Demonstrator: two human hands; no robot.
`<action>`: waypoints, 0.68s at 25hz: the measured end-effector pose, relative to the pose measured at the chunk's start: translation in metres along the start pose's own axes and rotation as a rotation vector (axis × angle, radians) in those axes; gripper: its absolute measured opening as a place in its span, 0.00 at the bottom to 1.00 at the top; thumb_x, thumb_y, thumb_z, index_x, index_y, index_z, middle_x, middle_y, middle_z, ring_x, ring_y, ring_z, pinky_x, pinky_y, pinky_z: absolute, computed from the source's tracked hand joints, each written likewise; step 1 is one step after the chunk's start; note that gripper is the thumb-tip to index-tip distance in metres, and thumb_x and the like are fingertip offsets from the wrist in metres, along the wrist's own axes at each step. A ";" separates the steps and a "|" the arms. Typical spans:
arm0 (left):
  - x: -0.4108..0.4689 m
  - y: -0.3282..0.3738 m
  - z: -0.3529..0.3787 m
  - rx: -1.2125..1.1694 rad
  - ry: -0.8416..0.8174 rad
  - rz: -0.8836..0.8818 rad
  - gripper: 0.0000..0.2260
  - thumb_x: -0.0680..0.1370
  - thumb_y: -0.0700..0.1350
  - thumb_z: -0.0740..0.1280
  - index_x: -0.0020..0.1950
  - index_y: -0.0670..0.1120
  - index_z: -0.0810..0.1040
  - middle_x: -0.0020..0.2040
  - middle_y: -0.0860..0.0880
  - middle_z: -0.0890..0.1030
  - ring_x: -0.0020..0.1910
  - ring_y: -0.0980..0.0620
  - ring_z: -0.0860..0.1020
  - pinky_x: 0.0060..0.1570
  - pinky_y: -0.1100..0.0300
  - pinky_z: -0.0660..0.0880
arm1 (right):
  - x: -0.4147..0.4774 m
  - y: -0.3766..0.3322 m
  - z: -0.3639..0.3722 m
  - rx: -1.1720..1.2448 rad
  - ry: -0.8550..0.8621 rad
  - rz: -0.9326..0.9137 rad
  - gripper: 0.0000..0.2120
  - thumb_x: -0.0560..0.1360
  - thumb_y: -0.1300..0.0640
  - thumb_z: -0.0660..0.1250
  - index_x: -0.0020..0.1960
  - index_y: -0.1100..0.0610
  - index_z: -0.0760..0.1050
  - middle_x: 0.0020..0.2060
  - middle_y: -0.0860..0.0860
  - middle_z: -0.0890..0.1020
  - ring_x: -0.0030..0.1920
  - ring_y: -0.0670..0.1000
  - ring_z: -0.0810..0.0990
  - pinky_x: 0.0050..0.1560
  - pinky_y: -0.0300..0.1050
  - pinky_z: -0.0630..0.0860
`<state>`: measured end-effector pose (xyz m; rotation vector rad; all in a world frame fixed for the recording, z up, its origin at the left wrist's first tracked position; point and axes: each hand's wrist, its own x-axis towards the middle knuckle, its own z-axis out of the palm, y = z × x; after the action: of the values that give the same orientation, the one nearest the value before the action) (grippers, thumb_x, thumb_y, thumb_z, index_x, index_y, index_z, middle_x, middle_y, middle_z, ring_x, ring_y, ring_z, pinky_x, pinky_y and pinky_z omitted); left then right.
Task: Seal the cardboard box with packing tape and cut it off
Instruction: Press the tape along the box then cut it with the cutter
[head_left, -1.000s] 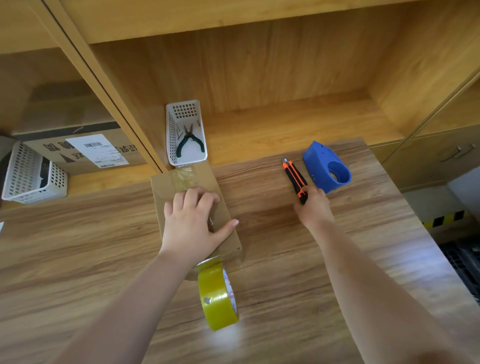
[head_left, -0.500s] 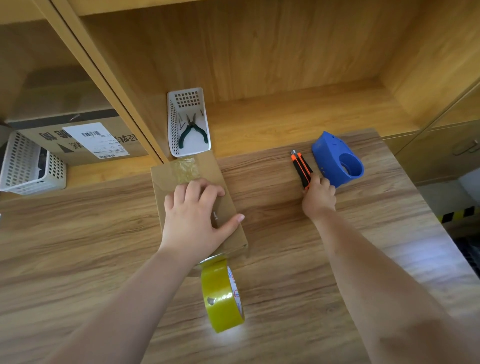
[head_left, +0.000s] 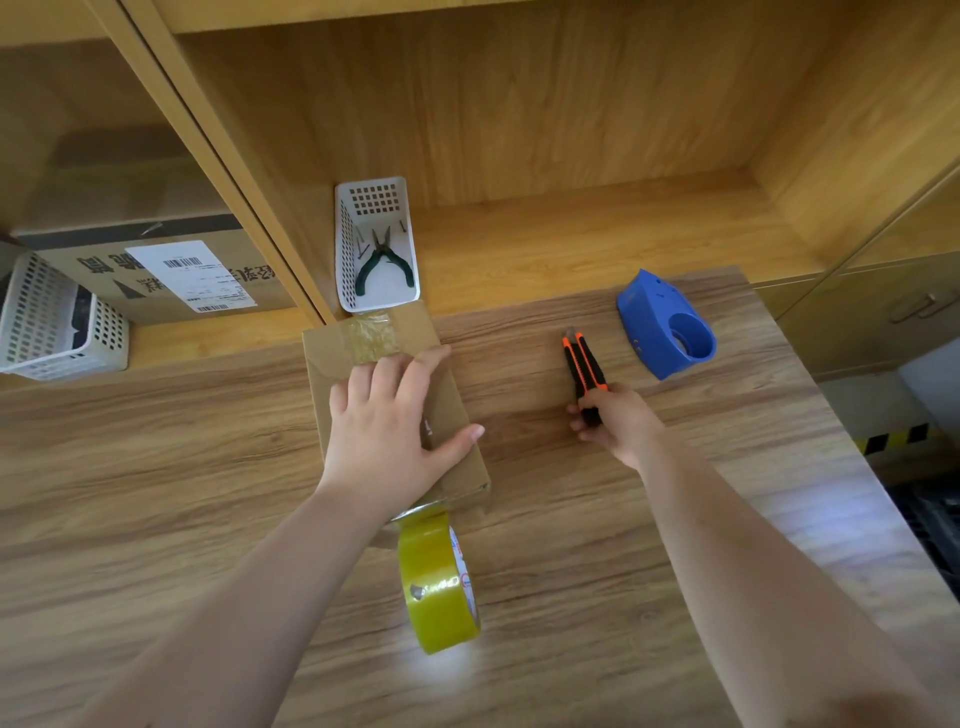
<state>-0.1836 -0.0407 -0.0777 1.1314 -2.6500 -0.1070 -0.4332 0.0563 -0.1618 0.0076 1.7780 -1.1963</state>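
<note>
A flat cardboard box (head_left: 332, 353) lies on the wooden table, with a strip of clear tape (head_left: 371, 338) along its top. My left hand (head_left: 387, 441) presses flat on the box, fingers spread. A yellow tape roll (head_left: 439, 587) stands on edge at the box's near end, its tape still joined to the box. To the right, my right hand (head_left: 615, 423) is closed on the rear of an orange and black utility knife (head_left: 584, 364), which points away from me just above the table.
A blue tape dispenser (head_left: 667, 325) sits right of the knife. A white basket (head_left: 376, 244) with green pliers stands on the shelf behind the box. Another white basket (head_left: 52, 322) and a labelled carton (head_left: 171, 270) are at far left. The table's edge runs along the right.
My right hand has closed on the knife and drawn it back toward me, away from the blue dispenser. My left hand stays pressed on the box.
</note>
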 end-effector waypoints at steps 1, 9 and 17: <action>0.000 0.000 -0.001 0.015 -0.001 0.013 0.33 0.70 0.70 0.61 0.71 0.56 0.69 0.58 0.47 0.76 0.55 0.43 0.73 0.53 0.46 0.70 | -0.007 0.001 0.002 0.171 -0.078 0.017 0.17 0.77 0.68 0.59 0.65 0.65 0.67 0.42 0.60 0.78 0.34 0.54 0.75 0.37 0.47 0.75; 0.001 0.004 -0.016 0.049 -0.161 0.036 0.27 0.74 0.68 0.55 0.68 0.59 0.74 0.63 0.48 0.74 0.60 0.42 0.71 0.58 0.45 0.68 | -0.076 0.001 0.006 0.580 -0.374 -0.066 0.15 0.79 0.65 0.57 0.65 0.61 0.69 0.42 0.58 0.78 0.38 0.52 0.77 0.39 0.44 0.74; -0.056 -0.002 -0.052 -0.370 -0.125 -0.198 0.23 0.76 0.50 0.68 0.71 0.55 0.69 0.70 0.52 0.69 0.73 0.44 0.60 0.70 0.46 0.59 | -0.142 0.000 0.003 0.376 -0.556 -0.262 0.18 0.78 0.71 0.56 0.68 0.67 0.67 0.59 0.64 0.79 0.50 0.57 0.81 0.48 0.49 0.78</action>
<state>-0.1312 0.0000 -0.0393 1.2838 -2.4674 -0.6940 -0.3540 0.1198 -0.0628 -0.3171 1.0779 -1.5287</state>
